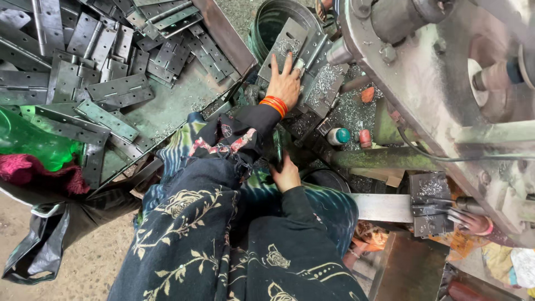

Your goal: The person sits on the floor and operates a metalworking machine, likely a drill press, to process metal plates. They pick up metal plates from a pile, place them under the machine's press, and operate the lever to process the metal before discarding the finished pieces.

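Left hand (284,83) is out in front, orange bangles at the wrist, fingers spread wide and laid flat on a grey hinge (290,42). It presses rather than grips. That hinge lies open-leafed on the machine bed, just beside the big worn machine (423,83), with bright metal shavings (329,83) scattered all round it.

Right hand (287,174) sits low, close to the lap, fingers curled down against something dark (whether it is holding anything, I cannot tell from this angle).

Off to the left, a tray (178,106) is heaped with more hinges (111,89), well apart from both hands. A green plastic bag (33,145) lies at its near corner. A small bottle with a teal cap (338,135) stands between the two hands and the machine.

Far right, another person's hand (473,223) rests on a block of metal parts, nothing to do with our worker.

By my reading, the step in hand is seating one hinge at the machine. Any next move calls for a firm hold on the leaf's edge, with fingers kept clear of the spindle and those sharp shavings.
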